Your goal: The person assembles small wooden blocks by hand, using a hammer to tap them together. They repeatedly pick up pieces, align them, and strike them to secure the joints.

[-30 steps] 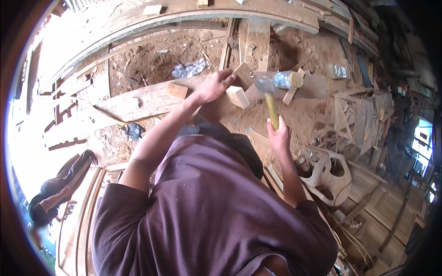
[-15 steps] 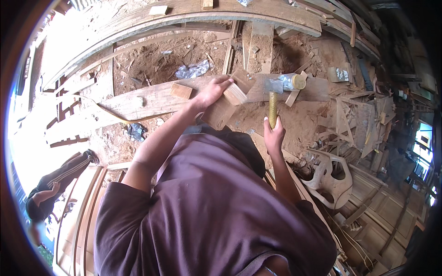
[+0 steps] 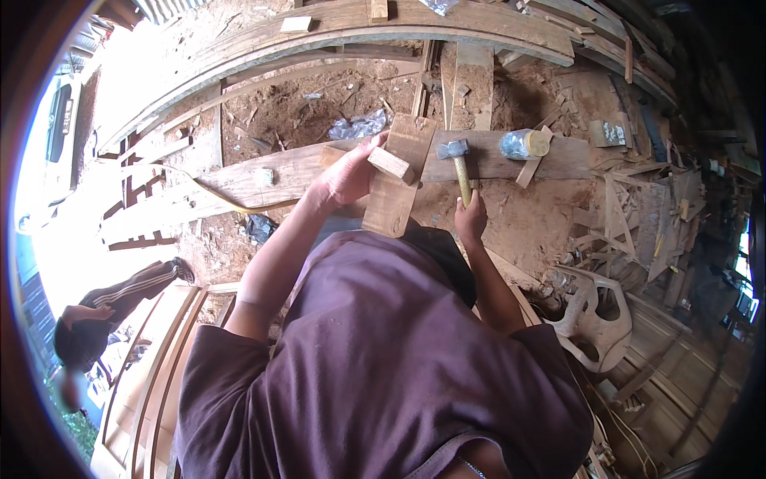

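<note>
My left hand [image 3: 351, 177] is closed around a short wooden block [image 3: 391, 165], which lies crosswise over a flat brown board [image 3: 388, 209]. Whether the fingers also grip the board, or the block is fastened to it, I cannot tell. To the right, my right hand [image 3: 471, 217] is wrapped around the yellow handle of a hammer [image 3: 463, 180]. Its metal head is raised beside the board, apart from the block. Under both hands runs a long plank [image 3: 287, 169]. Partly hidden behind my left hand, another small wood block [image 3: 329, 156] rests on that plank.
A clear plastic jar [image 3: 519, 145] with a yellowish lid lies on the plank's right part. Thick timbers [image 3: 335, 28] cross the far side. A broken plastic chair [image 3: 594, 319] stands at right, near scrap wood [image 3: 630, 215]. Another person [image 3: 112, 307] is at far left.
The hammer has moved left, closer to the block. In my left hand the block and board have turned, so the board now points more straight away from me. The view has shifted slightly.
</note>
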`<action>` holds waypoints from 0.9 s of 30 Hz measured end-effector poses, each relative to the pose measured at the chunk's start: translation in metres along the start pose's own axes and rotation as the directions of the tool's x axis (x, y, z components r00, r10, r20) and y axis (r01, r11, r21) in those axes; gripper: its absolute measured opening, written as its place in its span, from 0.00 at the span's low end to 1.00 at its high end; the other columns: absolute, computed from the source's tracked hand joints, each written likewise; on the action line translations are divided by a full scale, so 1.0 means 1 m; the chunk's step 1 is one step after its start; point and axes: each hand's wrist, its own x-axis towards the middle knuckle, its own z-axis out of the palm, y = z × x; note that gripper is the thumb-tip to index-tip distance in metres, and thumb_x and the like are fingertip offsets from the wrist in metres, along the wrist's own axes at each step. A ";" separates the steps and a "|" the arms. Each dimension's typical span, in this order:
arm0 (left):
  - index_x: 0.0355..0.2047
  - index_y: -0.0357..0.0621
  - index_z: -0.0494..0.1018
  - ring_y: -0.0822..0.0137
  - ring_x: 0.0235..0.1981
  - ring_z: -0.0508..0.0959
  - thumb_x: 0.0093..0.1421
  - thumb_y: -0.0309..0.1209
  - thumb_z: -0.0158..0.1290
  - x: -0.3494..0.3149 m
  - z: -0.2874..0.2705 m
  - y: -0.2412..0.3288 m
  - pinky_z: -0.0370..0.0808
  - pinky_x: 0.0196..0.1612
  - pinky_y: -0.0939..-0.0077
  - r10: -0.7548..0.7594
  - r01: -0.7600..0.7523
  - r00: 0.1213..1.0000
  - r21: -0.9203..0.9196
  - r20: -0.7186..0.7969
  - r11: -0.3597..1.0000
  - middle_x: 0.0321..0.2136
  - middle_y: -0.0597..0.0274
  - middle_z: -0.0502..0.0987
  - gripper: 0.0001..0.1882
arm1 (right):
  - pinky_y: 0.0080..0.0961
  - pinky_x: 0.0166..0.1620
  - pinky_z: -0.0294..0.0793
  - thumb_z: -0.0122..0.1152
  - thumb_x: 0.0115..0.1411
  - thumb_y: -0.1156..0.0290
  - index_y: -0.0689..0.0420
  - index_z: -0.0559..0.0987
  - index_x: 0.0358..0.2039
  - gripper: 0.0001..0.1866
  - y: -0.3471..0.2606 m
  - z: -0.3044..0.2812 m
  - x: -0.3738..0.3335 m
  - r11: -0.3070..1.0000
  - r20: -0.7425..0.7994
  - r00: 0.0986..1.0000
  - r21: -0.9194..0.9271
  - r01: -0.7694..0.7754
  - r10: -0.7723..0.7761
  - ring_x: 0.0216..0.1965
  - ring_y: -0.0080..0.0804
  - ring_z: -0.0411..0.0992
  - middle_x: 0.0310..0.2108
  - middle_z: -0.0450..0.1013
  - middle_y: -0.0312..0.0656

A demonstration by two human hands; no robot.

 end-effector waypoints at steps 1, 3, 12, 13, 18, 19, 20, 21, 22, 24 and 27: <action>0.80 0.47 0.46 0.49 0.71 0.68 0.64 0.65 0.59 -0.003 0.000 0.000 0.65 0.72 0.45 0.015 -0.014 0.999 -0.024 0.045 1.000 0.74 0.49 0.61 0.57 | 0.53 0.52 0.76 0.69 0.65 0.62 0.60 0.75 0.58 0.25 0.002 0.003 0.000 0.999 0.002 1.000 0.033 0.027 -0.027 0.49 0.60 0.78 0.46 0.80 0.59; 0.81 0.49 0.45 0.49 0.71 0.69 0.63 0.65 0.60 -0.008 0.000 -0.002 0.68 0.70 0.45 0.031 -0.031 0.999 -0.025 0.039 0.999 0.74 0.49 0.62 0.58 | 0.53 0.53 0.76 0.69 0.65 0.63 0.63 0.75 0.58 0.25 0.005 0.008 0.000 0.994 0.035 0.998 0.102 0.047 -0.051 0.50 0.62 0.78 0.47 0.79 0.61; 0.80 0.51 0.43 0.47 0.71 0.69 0.64 0.61 0.61 -0.021 0.003 -0.008 0.70 0.70 0.44 0.090 -0.092 0.987 0.006 0.131 0.996 0.73 0.45 0.63 0.57 | 0.51 0.52 0.76 0.71 0.64 0.63 0.65 0.74 0.59 0.28 0.019 0.017 0.001 0.962 0.143 0.988 0.272 0.010 -0.051 0.47 0.62 0.78 0.44 0.79 0.61; 0.80 0.50 0.44 0.47 0.70 0.70 0.65 0.61 0.60 -0.022 0.005 -0.009 0.69 0.70 0.44 0.109 -0.112 0.986 0.013 0.127 0.994 0.72 0.45 0.64 0.56 | 0.49 0.52 0.76 0.70 0.65 0.63 0.64 0.74 0.60 0.28 0.016 0.014 0.000 0.964 0.063 0.996 0.261 0.044 -0.062 0.47 0.60 0.78 0.44 0.79 0.59; 0.78 0.46 0.49 0.49 0.68 0.73 0.73 0.60 0.48 -0.013 0.016 -0.003 0.72 0.69 0.47 -0.048 0.048 0.999 -0.032 -0.007 0.998 0.66 0.42 0.72 0.45 | 0.37 0.59 0.73 0.64 0.72 0.64 0.59 0.72 0.67 0.27 -0.040 -0.044 0.018 0.922 -0.135 0.990 0.380 0.078 -0.028 0.51 0.38 0.76 0.51 0.78 0.45; 0.78 0.45 0.51 0.49 0.67 0.74 0.75 0.60 0.45 -0.012 0.020 -0.002 0.72 0.69 0.47 -0.058 0.057 0.998 -0.055 -0.017 0.997 0.65 0.42 0.73 0.43 | 0.37 0.59 0.73 0.62 0.73 0.63 0.59 0.72 0.67 0.26 -0.062 -0.062 0.027 0.815 -0.025 0.996 0.573 0.086 -0.087 0.52 0.37 0.76 0.52 0.77 0.44; 0.78 0.47 0.49 0.50 0.67 0.74 0.75 0.58 0.46 -0.010 0.023 0.002 0.73 0.68 0.48 -0.091 0.086 0.993 -0.066 -0.077 0.994 0.67 0.43 0.71 0.42 | 0.36 0.58 0.73 0.60 0.75 0.62 0.60 0.72 0.67 0.25 -0.087 -0.081 0.038 0.682 0.091 0.987 0.731 0.024 -0.133 0.53 0.35 0.76 0.53 0.77 0.43; 0.79 0.49 0.46 0.51 0.67 0.73 0.75 0.56 0.48 -0.006 0.027 0.006 0.73 0.68 0.49 -0.107 0.099 0.989 -0.079 -0.106 0.992 0.69 0.45 0.69 0.42 | 0.36 0.58 0.73 0.58 0.76 0.61 0.60 0.71 0.67 0.25 -0.111 -0.102 0.047 0.532 0.215 0.964 0.841 -0.100 -0.159 0.53 0.33 0.75 0.54 0.77 0.43; 0.79 0.49 0.47 0.51 0.66 0.75 0.76 0.54 0.47 -0.005 0.032 0.010 0.74 0.67 0.49 -0.126 0.120 0.977 -0.044 -0.172 0.992 0.68 0.45 0.69 0.41 | 0.32 0.57 0.74 0.55 0.78 0.58 0.60 0.72 0.67 0.25 -0.133 -0.125 0.051 0.414 0.266 0.934 0.898 -0.150 -0.237 0.53 0.30 0.75 0.55 0.78 0.43; 0.77 0.49 0.50 0.49 0.62 0.79 0.78 0.52 0.43 -0.005 0.043 0.018 0.76 0.65 0.50 -0.038 0.044 0.997 0.096 -0.065 0.994 0.66 0.44 0.72 0.36 | 0.28 0.54 0.74 0.53 0.78 0.54 0.60 0.74 0.66 0.26 -0.175 -0.158 0.059 0.244 0.329 0.889 0.935 -0.259 -0.319 0.52 0.27 0.76 0.55 0.79 0.42; 0.76 0.49 0.52 0.46 0.58 0.82 0.79 0.50 0.42 -0.002 0.052 0.032 0.80 0.62 0.50 -0.032 0.026 0.999 0.149 0.034 0.988 0.63 0.44 0.75 0.33 | 0.29 0.54 0.74 0.53 0.78 0.51 0.60 0.75 0.64 0.27 -0.215 -0.179 0.077 0.038 0.376 0.830 0.917 -0.396 -0.413 0.53 0.27 0.76 0.55 0.80 0.42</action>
